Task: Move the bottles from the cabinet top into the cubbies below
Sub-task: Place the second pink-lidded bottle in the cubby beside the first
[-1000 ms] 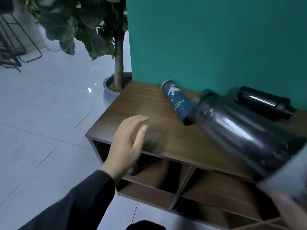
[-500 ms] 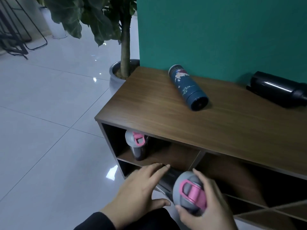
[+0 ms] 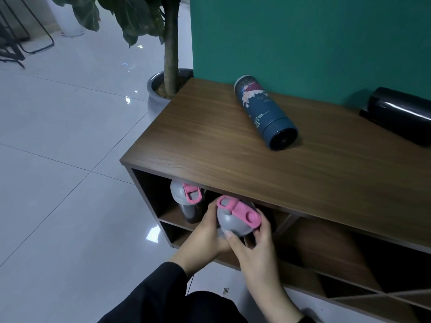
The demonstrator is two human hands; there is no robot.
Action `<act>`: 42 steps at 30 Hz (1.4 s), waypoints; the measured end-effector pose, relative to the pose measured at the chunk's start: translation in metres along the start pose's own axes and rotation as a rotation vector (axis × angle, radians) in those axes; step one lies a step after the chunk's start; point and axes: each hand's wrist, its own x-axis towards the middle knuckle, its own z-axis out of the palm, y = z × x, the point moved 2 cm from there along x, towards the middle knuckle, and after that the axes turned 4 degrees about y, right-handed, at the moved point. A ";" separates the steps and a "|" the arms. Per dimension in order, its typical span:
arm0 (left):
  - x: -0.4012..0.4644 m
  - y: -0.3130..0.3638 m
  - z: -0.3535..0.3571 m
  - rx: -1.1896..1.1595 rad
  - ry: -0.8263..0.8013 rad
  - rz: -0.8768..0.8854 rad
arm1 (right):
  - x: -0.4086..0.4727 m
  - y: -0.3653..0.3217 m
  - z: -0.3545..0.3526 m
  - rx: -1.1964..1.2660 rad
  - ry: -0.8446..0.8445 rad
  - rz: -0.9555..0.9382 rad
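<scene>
At the cabinet's [image 3: 210, 145] front left corner, left hand [image 3: 205, 238] and right hand [image 3: 256, 250] are both gripping the grey-lidded bottle [image 3: 235, 220] at the top-left cubby [image 3: 163, 206], beside another standing inside [image 3: 186, 199]. On top, blue bottle [image 3: 265, 113] and black bottle [image 3: 401, 113] are lying along the back edge.

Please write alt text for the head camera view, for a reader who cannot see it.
Both hands, left and right, hold a grey bottle with a pink lid at the top-left cubby, beside a matching upright bottle. A blue bottle and a black bottle lie on the cabinet top.
</scene>
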 end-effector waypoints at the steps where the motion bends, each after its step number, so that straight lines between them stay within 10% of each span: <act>1: 0.005 0.000 0.002 -0.012 0.004 -0.010 | 0.004 0.003 0.003 -0.005 -0.001 -0.005; 17: 0.023 0.002 0.010 -0.101 0.031 -0.055 | 0.022 0.007 0.006 -0.150 -0.089 -0.010; 21: 0.004 0.007 0.003 0.379 0.111 -0.040 | -0.008 -0.003 -0.012 -0.123 -0.150 0.096; 29: -0.052 0.110 -0.023 0.474 0.331 0.878 | -0.015 -0.130 -0.067 -0.057 0.237 -0.520; 36: 0.081 0.155 -0.055 0.468 0.448 0.269 | 0.108 -0.159 -0.010 -0.384 0.077 -0.349; 42: 0.096 0.141 -0.056 0.506 0.422 0.294 | 0.121 -0.158 0.006 -0.432 0.116 -0.418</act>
